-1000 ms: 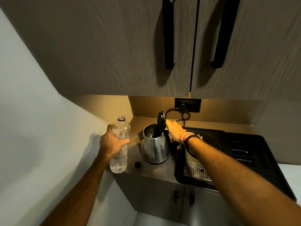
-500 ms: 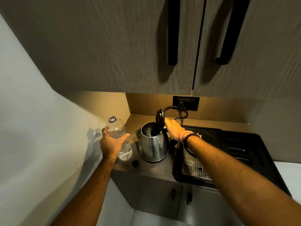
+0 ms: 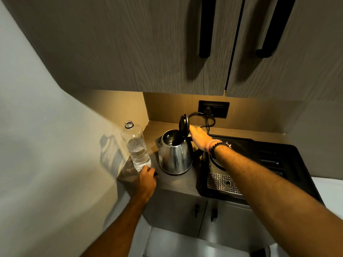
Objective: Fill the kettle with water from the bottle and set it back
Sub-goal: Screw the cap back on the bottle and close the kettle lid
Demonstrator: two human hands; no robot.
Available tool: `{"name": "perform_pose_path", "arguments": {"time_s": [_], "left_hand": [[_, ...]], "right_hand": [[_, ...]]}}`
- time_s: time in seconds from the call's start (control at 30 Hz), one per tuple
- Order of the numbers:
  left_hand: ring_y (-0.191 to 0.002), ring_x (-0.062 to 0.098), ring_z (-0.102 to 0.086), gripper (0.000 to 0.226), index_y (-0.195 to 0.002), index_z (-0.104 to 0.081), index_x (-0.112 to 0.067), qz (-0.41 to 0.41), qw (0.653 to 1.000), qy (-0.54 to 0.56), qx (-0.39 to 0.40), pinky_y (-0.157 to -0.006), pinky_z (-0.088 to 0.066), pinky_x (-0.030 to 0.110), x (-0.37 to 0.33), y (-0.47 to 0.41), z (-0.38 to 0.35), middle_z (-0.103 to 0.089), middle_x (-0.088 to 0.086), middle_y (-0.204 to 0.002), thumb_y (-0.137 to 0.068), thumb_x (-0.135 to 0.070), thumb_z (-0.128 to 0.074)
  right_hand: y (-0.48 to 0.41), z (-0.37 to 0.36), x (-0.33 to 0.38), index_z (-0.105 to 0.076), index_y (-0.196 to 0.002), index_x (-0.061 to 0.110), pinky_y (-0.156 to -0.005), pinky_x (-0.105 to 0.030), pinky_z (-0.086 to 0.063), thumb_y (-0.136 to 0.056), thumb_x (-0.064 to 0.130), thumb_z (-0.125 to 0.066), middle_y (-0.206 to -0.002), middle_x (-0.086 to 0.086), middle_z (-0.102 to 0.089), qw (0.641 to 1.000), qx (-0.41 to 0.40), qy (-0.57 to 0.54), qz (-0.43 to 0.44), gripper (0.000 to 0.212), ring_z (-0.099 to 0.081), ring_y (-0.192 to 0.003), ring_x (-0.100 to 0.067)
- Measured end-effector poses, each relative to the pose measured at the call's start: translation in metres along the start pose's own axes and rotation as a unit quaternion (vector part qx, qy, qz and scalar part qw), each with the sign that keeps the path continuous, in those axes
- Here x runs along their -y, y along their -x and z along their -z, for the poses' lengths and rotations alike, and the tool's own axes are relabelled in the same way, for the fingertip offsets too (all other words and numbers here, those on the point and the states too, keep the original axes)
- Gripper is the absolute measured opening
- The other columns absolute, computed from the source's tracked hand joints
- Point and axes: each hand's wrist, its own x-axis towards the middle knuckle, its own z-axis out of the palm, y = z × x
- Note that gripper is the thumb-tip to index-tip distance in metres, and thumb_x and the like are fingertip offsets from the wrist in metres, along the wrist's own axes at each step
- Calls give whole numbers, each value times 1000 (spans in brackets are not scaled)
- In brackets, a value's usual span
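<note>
A steel kettle stands on the counter with its black lid flipped upright. My right hand reaches over the top of its handle, fingertips against the back of the lid. Left of the kettle stands a clear plastic bottle, uncapped and about half full of water. My left hand is low at the bottle's base, fingers curled and touching it. A small dark bottle cap peeks out beside those fingers; whether they hold it is hidden.
A black appliance with a perforated metal drip tray fills the counter right of the kettle. The kettle's cord runs to a wall socket. Upper cabinets hang low overhead. A white wall closes the left side.
The bottle went from my raised left hand down onto the counter. My left hand let go of its middle and slid to its base. My right hand stayed at the lid.
</note>
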Motion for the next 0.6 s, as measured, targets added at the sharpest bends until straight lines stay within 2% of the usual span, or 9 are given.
{"name": "perform_pose_path", "arguments": {"time_s": [0.07, 0.13, 0.17, 0.27, 0.33, 0.4, 0.43, 0.5, 0.6], "left_hand": [[-91, 28, -61, 15, -103, -67, -11, 72, 996, 29, 52, -79, -47, 38, 3, -4, -8, -60, 3, -104, -90, -10, -61], [-80, 25, -63, 15, -102, -64, -15, 161, 981, 84, 64, -79, -52, 40, 0, -8, -11, -67, 8, -97, -87, -17, -59], [-76, 25, -62, 16, -100, -64, -14, 171, 980, 78, 64, -79, -53, 39, 3, -11, -13, -67, 9, -93, -86, -17, -59], [-77, 21, -58, 16, -102, -68, -7, 71, 995, 16, 67, -70, -44, 21, -1, -10, -1, -63, 7, -96, -91, -10, -57], [-85, 28, -65, 15, -103, -72, -8, -47, 998, -27, -39, -69, -50, 29, -13, -9, 20, -67, 11, -98, -91, -11, -65], [-86, 28, -67, 21, -108, -72, -7, -136, 975, -39, -174, -70, -56, 33, -33, -14, 53, -70, 13, -102, -88, -13, -71], [-87, 25, -67, 22, -109, -72, -7, -158, 959, -30, -235, -71, -56, 30, -45, -21, 72, -70, 13, -103, -88, -15, -72], [-90, 20, -65, 23, -110, -72, -6, -157, 934, -4, -321, -75, -52, 24, -64, -36, 113, -70, 12, -106, -89, -17, -72], [-97, 22, -65, 28, -114, -71, -5, -86, 935, 42, -341, -79, -55, 30, -80, -59, 158, -69, 13, -111, -92, -23, -68]], "right_hand": [[-1, -1, -1, -40, -139, 38, -114, -67, -32, -83, 81, -12, -147, -20, -49, 1000, 5, 10, 5, 76, -46, -135, -43], [-1, 0, -2, -43, -133, 39, -114, -65, -33, -85, 78, -13, -146, -20, -50, 1000, 8, 6, 3, 69, -47, -134, -43], [2, 0, 0, -44, -132, 38, -113, -64, -33, -87, 76, -13, -145, -20, -50, 1000, 8, 5, 1, 67, -46, -134, -42], [2, 0, -2, -46, -133, 32, -113, -62, -35, -92, 70, -16, -143, -20, -52, 1000, 9, 11, 3, 63, -48, -132, -43], [2, 1, -2, -44, -138, 31, -114, -63, -34, -89, 74, -14, -146, -20, -50, 1000, 5, 9, 7, 72, -48, -133, -43], [5, 2, 1, -44, -141, 31, -115, -64, -33, -87, 76, -13, -148, -21, -49, 1000, 6, 2, 8, 77, -47, -134, -43], [6, 2, 2, -45, -140, 31, -115, -64, -33, -86, 77, -13, -148, -21, -48, 1000, 7, -1, 7, 77, -46, -134, -43], [8, 3, 5, -45, -138, 35, -115, -65, -31, -84, 79, -11, -148, -20, -47, 1000, 1, -7, -1, 78, -46, -134, -43], [8, 2, 4, -45, -137, 33, -115, -64, -32, -93, 71, -14, -145, -22, -48, 1000, 5, -4, -12, 66, -47, -133, -44]]}}
